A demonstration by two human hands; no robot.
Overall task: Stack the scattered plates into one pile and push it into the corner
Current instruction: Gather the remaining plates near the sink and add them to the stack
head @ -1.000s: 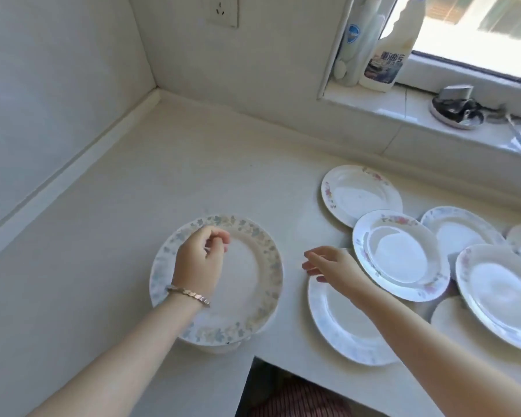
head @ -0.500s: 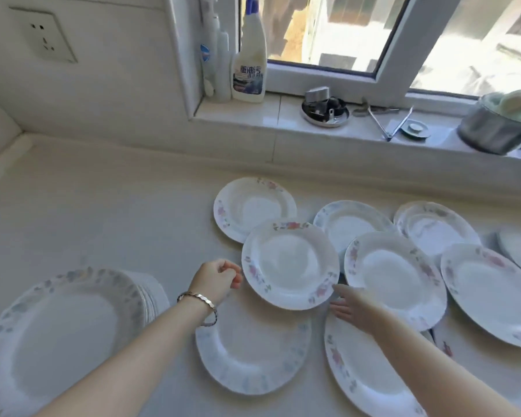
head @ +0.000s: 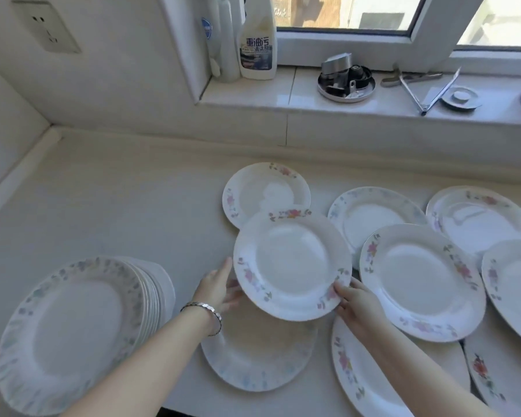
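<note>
A pile of plates (head: 73, 329) with a pale blue-green floral rim stands at the near left of the counter. A white plate with pink flowers (head: 292, 263) is tilted up above the counter. My left hand (head: 220, 287) grips its left edge from below and my right hand (head: 352, 299) grips its lower right edge. Under it lies a blue-rimmed plate (head: 259, 356). Several more floral plates lie scattered and overlapping: one behind (head: 253, 191), one to the right (head: 421, 281), others further right (head: 373, 212).
The counter (head: 118, 206) meets the walls in a corner at the far left. A windowsill behind holds a cleaner bottle (head: 257, 46), a round metal dish (head: 346, 82) and tongs (head: 418, 88). The counter's front edge runs just under my forearms.
The view swung right from the pile to the scattered plates. Both hands reached the pink-flowered plate, closed on its edges and lifted it off the counter.
</note>
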